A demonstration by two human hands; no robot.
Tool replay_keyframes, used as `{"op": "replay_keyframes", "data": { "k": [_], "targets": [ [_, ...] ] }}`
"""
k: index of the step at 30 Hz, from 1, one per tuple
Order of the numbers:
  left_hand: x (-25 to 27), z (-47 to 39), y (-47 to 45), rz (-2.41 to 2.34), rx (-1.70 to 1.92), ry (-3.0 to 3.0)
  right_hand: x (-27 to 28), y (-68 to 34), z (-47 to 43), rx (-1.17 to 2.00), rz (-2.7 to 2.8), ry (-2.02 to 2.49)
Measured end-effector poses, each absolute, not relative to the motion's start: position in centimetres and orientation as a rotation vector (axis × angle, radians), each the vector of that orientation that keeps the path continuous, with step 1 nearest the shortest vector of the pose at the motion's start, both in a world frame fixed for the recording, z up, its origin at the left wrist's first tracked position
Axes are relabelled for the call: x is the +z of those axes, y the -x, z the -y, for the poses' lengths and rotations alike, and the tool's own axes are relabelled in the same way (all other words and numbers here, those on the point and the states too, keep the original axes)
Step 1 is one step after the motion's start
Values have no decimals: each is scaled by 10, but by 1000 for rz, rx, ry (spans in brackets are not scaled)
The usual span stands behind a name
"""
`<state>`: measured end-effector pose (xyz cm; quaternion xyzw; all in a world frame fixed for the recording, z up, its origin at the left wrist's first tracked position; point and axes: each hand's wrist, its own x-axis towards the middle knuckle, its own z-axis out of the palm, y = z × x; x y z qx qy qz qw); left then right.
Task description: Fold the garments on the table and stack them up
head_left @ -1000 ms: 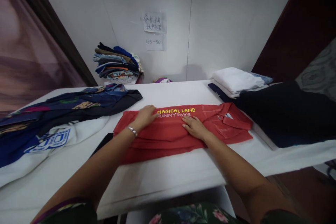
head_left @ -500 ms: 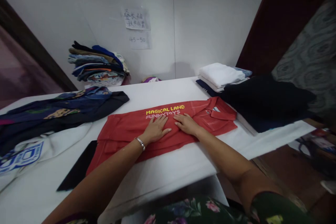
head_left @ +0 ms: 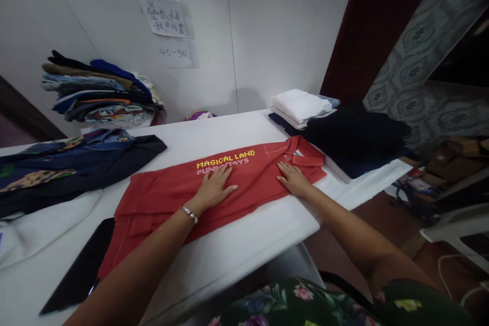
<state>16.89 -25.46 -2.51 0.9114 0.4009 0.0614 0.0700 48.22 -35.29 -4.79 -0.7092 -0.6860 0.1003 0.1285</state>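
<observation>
A red collared shirt [head_left: 244, 188] lies folded lengthwise across the white table, its collar toward the right. Yellow and pale lettering runs along its upper middle. My left hand [head_left: 214, 187] rests flat on the cloth just below the lettering, fingers spread, a metal bracelet on the wrist. Flat near the collar and chest lies my right hand [head_left: 295, 180], its fingers stretched out. Neither hand grips anything. Under the shirt's left end, a black flat piece [head_left: 80, 265] sticks out; its kind is unclear.
Dark garments [head_left: 87, 163] and a white garment [head_left: 49, 226] lie at the left. A stack of folded clothes [head_left: 103, 91] stands at the back left. Folded white clothes [head_left: 301, 105] and a black garment [head_left: 359, 137] sit at the right. Handwritten paper signs [head_left: 170, 20] hang on the wall.
My right hand has slid right along the shirt toward the collar, farther from my left hand. My left hand stays beside the lettering. The view has turned to the right.
</observation>
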Motion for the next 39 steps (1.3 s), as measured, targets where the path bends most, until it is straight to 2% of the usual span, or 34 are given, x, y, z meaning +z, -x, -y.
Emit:
{"op": "replay_keyframes", "data": {
  "k": [7,12,17,23,26,31,39],
  "targets": [
    [-30,283,-180,-954,238,-2816,-32,-467,351,305,1983,2056],
    [-32,286,-180,-991,226,-2837,-15,-436,340,255,2125,1794],
    [-32,284,-182,-1003,282,-2849,-22,-417,330,301,2342,1746],
    [-34,285,-183,-1010,306,-2824,-26,-448,338,242,2232,1858],
    [-33,285,-183,-1008,299,-2810,-31,-475,346,292,2088,2004],
    [-28,289,-184,-1021,235,-2782,-35,-486,349,337,1991,2007],
    [-32,293,-186,-1051,298,-2799,-18,-424,309,335,2146,1646]
  ]
}}
